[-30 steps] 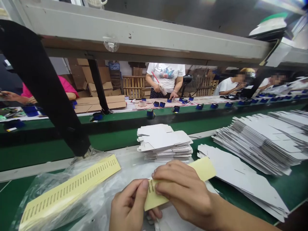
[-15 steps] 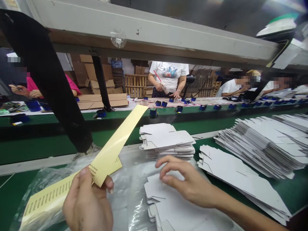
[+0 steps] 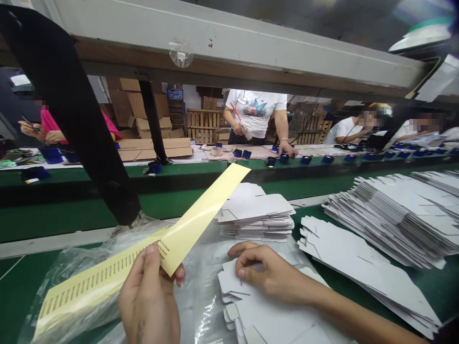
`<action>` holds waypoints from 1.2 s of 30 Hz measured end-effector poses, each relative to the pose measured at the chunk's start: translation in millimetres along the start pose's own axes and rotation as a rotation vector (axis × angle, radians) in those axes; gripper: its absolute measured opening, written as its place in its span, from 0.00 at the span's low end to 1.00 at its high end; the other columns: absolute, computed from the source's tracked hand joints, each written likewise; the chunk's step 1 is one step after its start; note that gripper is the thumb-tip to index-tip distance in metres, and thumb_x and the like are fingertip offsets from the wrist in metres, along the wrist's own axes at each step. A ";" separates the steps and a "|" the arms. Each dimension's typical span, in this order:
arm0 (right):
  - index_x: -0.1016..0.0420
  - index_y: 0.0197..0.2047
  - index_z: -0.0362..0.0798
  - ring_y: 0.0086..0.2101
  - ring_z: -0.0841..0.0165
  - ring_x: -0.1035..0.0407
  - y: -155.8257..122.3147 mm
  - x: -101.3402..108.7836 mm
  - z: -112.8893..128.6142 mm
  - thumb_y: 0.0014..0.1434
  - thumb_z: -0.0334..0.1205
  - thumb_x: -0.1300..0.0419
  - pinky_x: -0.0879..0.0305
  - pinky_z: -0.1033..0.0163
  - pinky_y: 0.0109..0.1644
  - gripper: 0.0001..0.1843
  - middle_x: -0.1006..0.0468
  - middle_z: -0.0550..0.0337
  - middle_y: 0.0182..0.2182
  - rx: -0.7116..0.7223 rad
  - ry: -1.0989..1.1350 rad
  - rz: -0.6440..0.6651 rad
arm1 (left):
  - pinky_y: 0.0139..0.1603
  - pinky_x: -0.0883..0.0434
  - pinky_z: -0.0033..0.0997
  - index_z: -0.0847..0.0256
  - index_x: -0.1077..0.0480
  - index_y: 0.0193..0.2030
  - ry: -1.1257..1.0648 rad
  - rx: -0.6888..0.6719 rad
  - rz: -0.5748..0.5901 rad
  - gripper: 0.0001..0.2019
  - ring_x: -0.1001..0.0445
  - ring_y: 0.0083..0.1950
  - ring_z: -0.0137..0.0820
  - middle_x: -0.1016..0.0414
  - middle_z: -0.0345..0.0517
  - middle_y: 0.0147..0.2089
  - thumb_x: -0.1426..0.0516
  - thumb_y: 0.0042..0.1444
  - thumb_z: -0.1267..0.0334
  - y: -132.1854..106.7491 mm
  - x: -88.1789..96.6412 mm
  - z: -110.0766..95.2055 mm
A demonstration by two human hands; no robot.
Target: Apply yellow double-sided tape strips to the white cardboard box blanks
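My left hand grips a yellow sticker strip between thumb and fingers. The strip's blank end points up and to the right, and lines of small dark print show near my thumb. My right hand is just above a flattened white box. Its thumb and index finger come together in a pinch; whether something small is between them I cannot make out. More yellow sticker sheet with rows of print lies to the left on clear plastic.
A stack of flat white boxes lies ahead, with more piles on the right. Clear plastic film covers the bench. Beyond runs a green conveyor with blue items. A black post rises at left; co-workers sit and stand opposite.
My left hand has moved right with the strip, whose free end now reaches further right. The fingers of my right hand have drawn closer together. A co-worker's hand has reached to a blue item.
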State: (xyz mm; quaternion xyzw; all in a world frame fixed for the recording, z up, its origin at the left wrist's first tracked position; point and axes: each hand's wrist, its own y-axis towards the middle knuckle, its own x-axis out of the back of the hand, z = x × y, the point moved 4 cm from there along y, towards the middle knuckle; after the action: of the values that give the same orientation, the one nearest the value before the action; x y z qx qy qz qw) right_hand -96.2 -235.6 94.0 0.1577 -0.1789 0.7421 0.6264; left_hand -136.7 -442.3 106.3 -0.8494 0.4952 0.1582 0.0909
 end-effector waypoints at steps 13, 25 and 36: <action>0.15 0.42 0.51 0.46 0.59 0.24 5.7 -5.1 -10.8 0.51 0.30 0.31 0.29 0.53 0.54 0.14 0.17 0.55 0.43 0.094 0.042 -0.159 | 0.17 0.35 0.24 0.62 0.25 0.31 -0.098 0.165 0.105 0.18 0.34 0.23 0.24 0.28 0.39 0.32 0.29 0.41 0.52 -3.4 -0.2 1.0; 0.25 0.59 0.43 0.65 0.44 0.43 -12.4 36.3 7.2 0.44 0.56 0.24 0.45 0.42 0.67 0.43 0.32 0.42 0.64 -0.065 -0.517 0.044 | 0.16 0.34 0.24 0.62 0.25 0.29 -0.075 0.220 0.096 0.23 0.34 0.23 0.24 0.28 0.39 0.32 0.26 0.30 0.49 -5.9 2.1 2.2; 0.20 0.36 0.52 0.38 0.59 0.23 -51.8 117.7 15.8 0.55 0.53 0.33 0.29 0.58 0.43 0.13 0.17 0.60 0.36 0.076 -0.368 -0.531 | 0.19 0.32 0.23 0.60 0.24 0.30 -0.017 0.187 0.131 0.25 0.34 0.24 0.24 0.27 0.37 0.32 0.26 0.31 0.44 -7.2 1.7 10.0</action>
State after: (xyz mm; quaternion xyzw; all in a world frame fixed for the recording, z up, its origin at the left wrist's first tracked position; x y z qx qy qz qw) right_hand -64.4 -132.3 165.4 0.3538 -0.2140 0.5180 0.7488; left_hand -131.5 -437.0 96.3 -0.8018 0.5614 0.1240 0.1631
